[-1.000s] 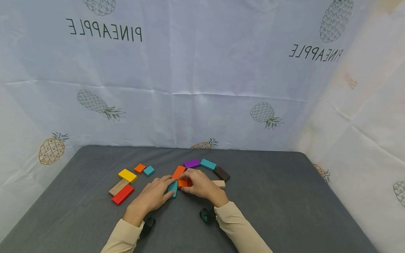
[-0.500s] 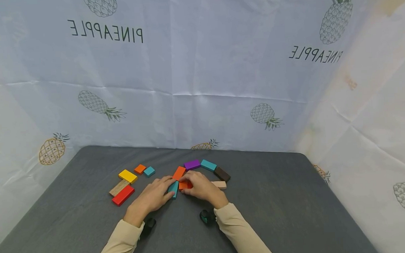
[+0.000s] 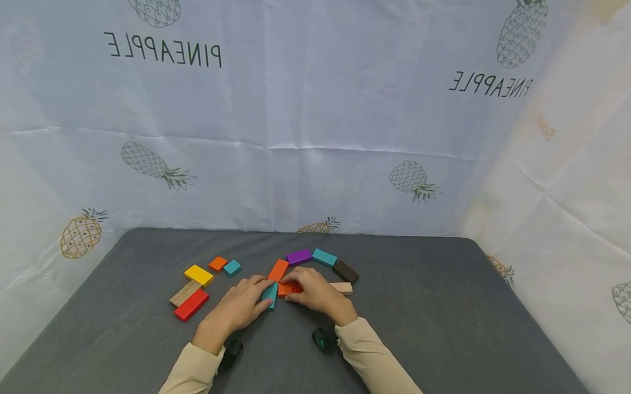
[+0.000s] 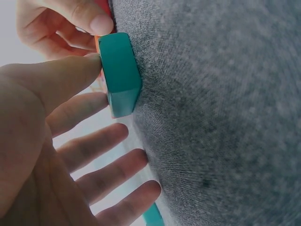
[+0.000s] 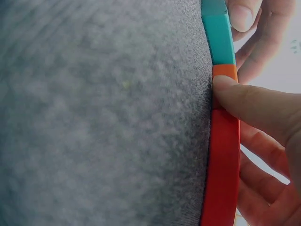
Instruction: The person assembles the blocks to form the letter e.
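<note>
My left hand (image 3: 238, 304) pinches a teal block (image 3: 270, 295) between thumb and forefinger, its other fingers spread in the left wrist view. The teal block (image 4: 121, 70) lies flat on the dark cloth. Just right of it, my right hand (image 3: 313, 293) pinches a small orange block (image 3: 284, 289), with the thumb on its near side in the right wrist view. The orange block (image 5: 225, 70) sits between the teal block and a red block (image 5: 223, 160). A longer orange block (image 3: 278, 270) slants away behind the fingertips. The right hand partly hides the red block in the head view.
A purple block (image 3: 299, 256), another teal block (image 3: 325, 257), a dark brown block (image 3: 346, 271) and a pale wooden block (image 3: 342, 287) curve round the right hand. Leftward lie red (image 3: 192, 305), wooden (image 3: 185, 293), yellow (image 3: 199, 275), small orange (image 3: 217, 263) and small teal (image 3: 232, 267) blocks.
The right hand's fingertips have shifted very slightly at the small orange block. Both hands otherwise stay in place, and the other blocks keep their positions.
</note>
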Motion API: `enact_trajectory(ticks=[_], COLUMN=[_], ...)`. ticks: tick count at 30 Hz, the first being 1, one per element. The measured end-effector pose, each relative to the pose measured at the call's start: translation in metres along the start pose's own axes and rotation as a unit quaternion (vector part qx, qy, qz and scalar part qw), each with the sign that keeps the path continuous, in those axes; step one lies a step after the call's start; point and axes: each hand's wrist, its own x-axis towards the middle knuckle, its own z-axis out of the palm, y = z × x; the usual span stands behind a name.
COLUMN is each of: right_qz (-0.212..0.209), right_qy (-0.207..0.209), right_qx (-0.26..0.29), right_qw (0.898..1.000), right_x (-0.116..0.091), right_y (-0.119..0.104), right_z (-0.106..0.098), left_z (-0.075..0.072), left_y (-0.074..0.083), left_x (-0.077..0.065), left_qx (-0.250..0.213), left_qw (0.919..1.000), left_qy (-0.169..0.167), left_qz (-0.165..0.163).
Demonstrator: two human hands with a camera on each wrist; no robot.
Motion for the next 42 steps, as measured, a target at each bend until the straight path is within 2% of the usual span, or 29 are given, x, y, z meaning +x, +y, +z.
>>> enact_trajectory(ticks=[9,14,24,32,39,42], right_qz=[0.001,0.009,0.029,0.078,0.107,0.124], right_qy=[-0.003,0.016,0.054,0.090,0.141,0.151], right_qx=[0.036,0.083,0.094,0.130,0.117,0.117], right_qw=[0.999,0.996,0.994,0.984,0.977,0.974], right_x=[-0.003,-0.011,-0.031,-0.048,-0.061,-0.067], right_y=[0.002,0.007,0.027,0.040,0.050,0.056], right_z=[-0.002,-0.010,-0.021,-0.028,-0.028,-0.028], left_z=[0.000,0.000,0.000,-0.002,-0.001,-0.001], left_y=[0.000,-0.001,-0.001,0.001,0.000,0.000], left_x=[0.000,0.000,0.001,-0.001,0.000,0.000], left_qx=[0.002,-0.003,-0.006,-0.005,-0.005,-0.004], left_qw=[1.0000,0.9999,0.9997,0.9999,0.9999,0.9999], left_qy=[-0.001,-0.008,-0.017,-0.012,-0.012,-0.013], left_qz=[0.000,-0.006,-0.015,-0.008,-0.007,-0.007])
